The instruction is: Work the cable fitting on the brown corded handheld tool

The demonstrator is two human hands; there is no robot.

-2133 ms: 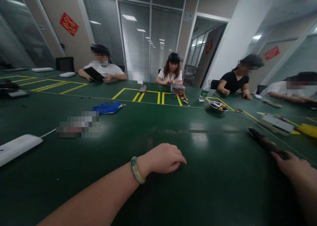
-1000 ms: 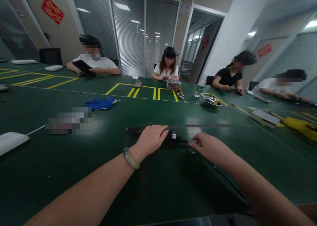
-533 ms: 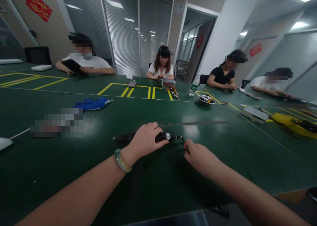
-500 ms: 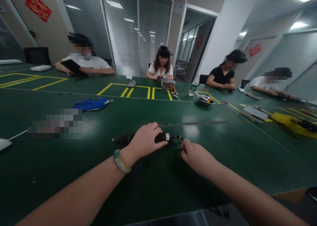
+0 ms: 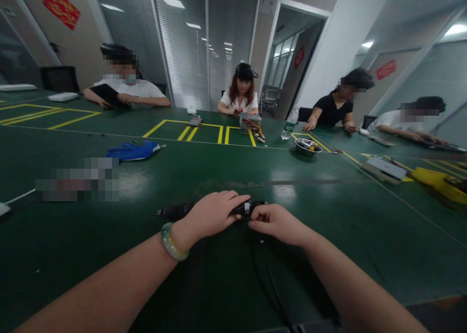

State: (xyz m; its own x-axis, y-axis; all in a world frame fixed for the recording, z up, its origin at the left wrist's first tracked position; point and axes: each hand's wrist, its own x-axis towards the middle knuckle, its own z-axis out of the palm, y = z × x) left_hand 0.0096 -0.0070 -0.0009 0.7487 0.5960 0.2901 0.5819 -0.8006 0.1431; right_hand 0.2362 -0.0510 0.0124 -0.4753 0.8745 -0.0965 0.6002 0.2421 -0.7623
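Note:
A slim black electric tool (image 5: 177, 210) with a small white label lies on its side on the green table (image 5: 204, 170) in front of me. My left hand (image 5: 213, 213), a pale green bangle on its wrist, lies over the tool's middle with the fingers curled round it. My right hand (image 5: 278, 222) is closed at the tool's right end, where a black cord (image 5: 272, 280) leaves it and runs down towards the near table edge. The two hands almost touch.
A blue glove (image 5: 133, 150) and a blurred patch lie at the left. Farther off stand a metal bowl (image 5: 308, 147), a water bottle (image 5: 290, 123), a grey box with coloured wires (image 5: 251, 123) and yellow floor-tape marks. Several other people sit along the far side.
My right hand has slid left along the cord up to the tool's end. The left hand has stayed on the tool, which has shifted slightly towards me.

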